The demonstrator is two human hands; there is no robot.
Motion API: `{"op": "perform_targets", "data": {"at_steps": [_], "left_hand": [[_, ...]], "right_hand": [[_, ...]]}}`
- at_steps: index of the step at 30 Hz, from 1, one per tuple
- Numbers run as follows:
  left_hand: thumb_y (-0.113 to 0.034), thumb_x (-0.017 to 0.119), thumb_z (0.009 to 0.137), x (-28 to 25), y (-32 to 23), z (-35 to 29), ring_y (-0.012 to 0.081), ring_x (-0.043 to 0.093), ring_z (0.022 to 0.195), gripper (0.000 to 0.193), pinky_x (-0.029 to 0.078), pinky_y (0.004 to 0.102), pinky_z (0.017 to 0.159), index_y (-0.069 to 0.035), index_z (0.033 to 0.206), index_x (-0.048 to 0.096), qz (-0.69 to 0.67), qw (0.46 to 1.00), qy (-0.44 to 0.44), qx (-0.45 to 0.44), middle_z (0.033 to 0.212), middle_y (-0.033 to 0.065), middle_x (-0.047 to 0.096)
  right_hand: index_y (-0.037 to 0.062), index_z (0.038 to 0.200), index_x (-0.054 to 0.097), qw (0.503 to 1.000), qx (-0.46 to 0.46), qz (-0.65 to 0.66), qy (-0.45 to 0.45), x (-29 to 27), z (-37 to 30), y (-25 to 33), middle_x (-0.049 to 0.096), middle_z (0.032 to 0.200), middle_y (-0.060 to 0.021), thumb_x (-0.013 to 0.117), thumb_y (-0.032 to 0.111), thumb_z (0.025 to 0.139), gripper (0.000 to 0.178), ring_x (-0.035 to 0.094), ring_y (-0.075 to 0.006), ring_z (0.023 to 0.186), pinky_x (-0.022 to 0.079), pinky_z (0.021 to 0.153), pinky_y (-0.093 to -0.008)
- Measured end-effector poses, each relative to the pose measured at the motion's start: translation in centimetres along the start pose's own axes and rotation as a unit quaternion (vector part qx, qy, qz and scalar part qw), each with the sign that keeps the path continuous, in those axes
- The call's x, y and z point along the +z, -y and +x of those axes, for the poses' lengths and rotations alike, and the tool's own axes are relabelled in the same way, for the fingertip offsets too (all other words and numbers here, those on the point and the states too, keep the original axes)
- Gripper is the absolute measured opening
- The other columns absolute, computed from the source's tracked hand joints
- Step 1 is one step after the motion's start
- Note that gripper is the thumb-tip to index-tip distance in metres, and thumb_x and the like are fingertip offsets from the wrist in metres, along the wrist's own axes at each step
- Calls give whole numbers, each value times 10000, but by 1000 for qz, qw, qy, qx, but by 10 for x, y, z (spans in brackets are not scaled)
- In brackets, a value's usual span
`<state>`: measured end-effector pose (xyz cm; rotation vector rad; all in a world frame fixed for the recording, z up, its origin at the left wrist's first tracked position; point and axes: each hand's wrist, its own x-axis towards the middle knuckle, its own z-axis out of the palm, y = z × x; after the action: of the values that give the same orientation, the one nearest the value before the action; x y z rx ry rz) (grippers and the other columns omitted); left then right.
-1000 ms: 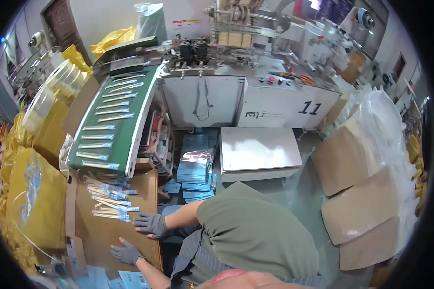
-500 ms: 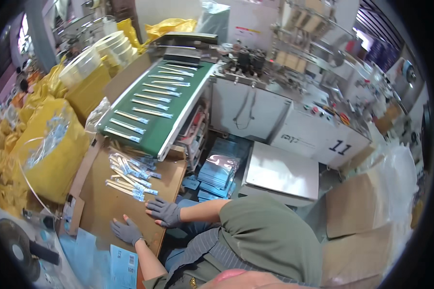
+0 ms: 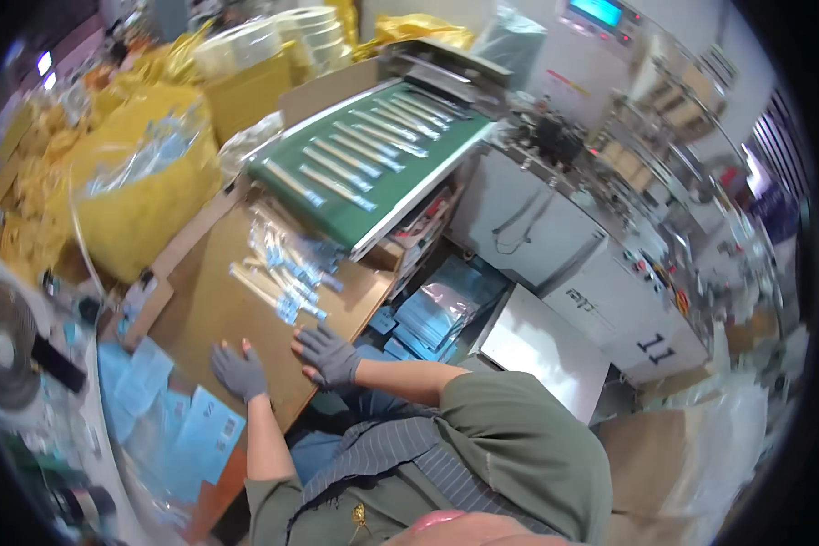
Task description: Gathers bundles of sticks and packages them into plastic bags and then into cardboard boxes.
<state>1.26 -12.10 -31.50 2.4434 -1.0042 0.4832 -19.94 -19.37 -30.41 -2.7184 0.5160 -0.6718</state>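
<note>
Setting: packaging station seen from above; a cardboard tray [image 3: 218, 309] is placed left of centre, below a green conveyor belt [image 3: 373, 159] running to the upper centre.
Left hand [image 3: 238, 371]: grey-gloved, fingers spread, laid flat on the cardboard near its lower edge; nothing is held.
Right hand [image 3: 328, 353]: grey-gloved, open and palm down at the tray's lower right edge; nothing is pinched.
Sealed packets [image 3: 287, 268]: a loose heap of long clear sachets is seen on the tray, above both hands and apart from them.
Belt load: further sachets [image 3: 350, 155] are spaced in rows along the belt.
Surroundings: yellow bags [image 3: 127, 191] at upper left; blue pouches [image 3: 437, 314] stacked on the floor at centre; a fan [image 3: 5, 346] at far left.
Risk: the heap is judged likely to slide off the tray's open right edge if the cardboard is pressed or tilted; belt output could overrun the heap if left uncleared.
</note>
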Motion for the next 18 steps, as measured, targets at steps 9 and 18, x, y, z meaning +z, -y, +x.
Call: {"op": "perform_targets", "data": {"at_steps": [9, 18], "left_hand": [[-417, 525, 888, -17, -17, 10, 385, 417, 1240, 539, 309, 475, 1048, 12, 1213, 524, -32, 999, 18, -21, 1291, 231, 491], [-367, 569, 877, -22, -11, 3, 391, 419, 1226, 498, 319, 475, 1031, 13, 1194, 516, -69, 997, -11, -13, 1278, 232, 483]], "right_hand": [[8, 1309, 444, 999, 21, -23, 14, -30, 14, 9, 408, 1369, -223, 516, 353, 866, 566, 355, -393, 1296, 243, 1083, -508], [23, 1424, 290, 967, 245, -30, -60, -45, 205, -57, 274, 1445, -294, 716, 591, 678, 1030, 334, -434, 1302, 292, 1076, -458]]}}
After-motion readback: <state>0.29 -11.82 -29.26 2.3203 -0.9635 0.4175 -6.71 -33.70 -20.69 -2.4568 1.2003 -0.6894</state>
